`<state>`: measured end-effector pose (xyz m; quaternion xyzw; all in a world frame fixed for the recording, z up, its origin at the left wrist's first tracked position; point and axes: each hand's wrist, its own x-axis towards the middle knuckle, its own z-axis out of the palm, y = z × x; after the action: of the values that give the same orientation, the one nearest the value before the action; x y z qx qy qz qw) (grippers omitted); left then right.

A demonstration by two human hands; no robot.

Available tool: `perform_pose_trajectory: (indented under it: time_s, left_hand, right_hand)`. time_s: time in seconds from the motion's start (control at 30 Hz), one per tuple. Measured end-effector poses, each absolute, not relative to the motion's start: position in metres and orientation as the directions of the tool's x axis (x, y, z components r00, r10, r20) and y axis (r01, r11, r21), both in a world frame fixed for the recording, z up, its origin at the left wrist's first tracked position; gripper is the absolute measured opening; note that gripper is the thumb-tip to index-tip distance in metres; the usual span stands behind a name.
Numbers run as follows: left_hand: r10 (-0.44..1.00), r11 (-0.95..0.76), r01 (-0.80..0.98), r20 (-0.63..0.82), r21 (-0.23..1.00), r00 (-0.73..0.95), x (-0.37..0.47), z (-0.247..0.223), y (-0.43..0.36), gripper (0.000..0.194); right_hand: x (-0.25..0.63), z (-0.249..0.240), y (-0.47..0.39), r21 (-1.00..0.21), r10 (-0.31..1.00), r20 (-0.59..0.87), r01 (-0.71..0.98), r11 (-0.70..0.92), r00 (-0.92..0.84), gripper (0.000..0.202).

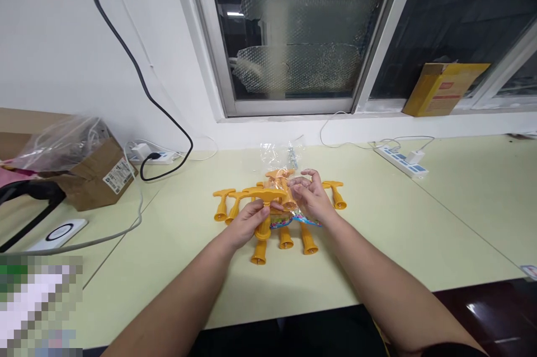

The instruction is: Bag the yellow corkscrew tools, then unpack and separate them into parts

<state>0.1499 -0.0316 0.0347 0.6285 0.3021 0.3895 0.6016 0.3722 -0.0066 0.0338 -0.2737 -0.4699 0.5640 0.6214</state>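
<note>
My left hand [247,222] is closed round a yellow T-shaped plastic piece [264,195], which looks like a toy hammer. In my right hand [314,197] the fingertips pinch a clear plastic bag [272,153]; a similar yellow piece shows through the film. Several more yellow pieces lie on the table around my hands, among them one on the right [337,195] and one at the front [259,253]. Beneath my hands are colourful packets with blue edges [308,219], partly covered.
A cardboard box [94,175] with plastic wrap stands at the left, by a white charging pad [59,234]. Power strips [400,161] and cables lie along the wall. On the windowsill leans a yellow box [444,88]. The pale table [403,222] runs under everything.
</note>
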Motion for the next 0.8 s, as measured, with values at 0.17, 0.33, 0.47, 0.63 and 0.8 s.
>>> perform_pose_trajectory:
  time_s: [0.17,0.33,0.47,0.63,0.8]
  left_hand:
    - [0.9,-0.086,-0.078,0.111,0.993,0.422,0.147,0.031,-0.026,0.049]
    - [0.894,-0.175,0.003,0.158,0.985,0.42,0.156,0.046,-0.032,0.04]
    - [0.902,-0.251,0.011,0.23,0.968,0.364,0.158,0.051,-0.033,0.036]
    - [0.833,-0.535,0.189,0.476,0.824,0.283,0.155,0.052,-0.036,0.029]
    - [0.692,-0.722,0.319,0.636,0.614,0.341,0.158,0.054,-0.044,0.022]
  right_hand:
    - [0.38,0.041,-0.013,-0.91,0.927,0.347,-0.292,0.296,-0.142,0.038]
    - [0.378,0.044,-0.019,-0.921,0.889,0.382,-0.186,0.342,-0.254,0.046]
    - [0.384,0.046,-0.019,-0.812,0.813,0.583,-0.015,0.583,0.004,0.055]
    - [0.392,0.064,-0.034,-0.335,0.395,0.918,0.478,0.812,-0.027,0.059]
    - [0.376,0.085,-0.054,-0.131,0.301,0.877,0.417,0.9,-0.375,0.053]
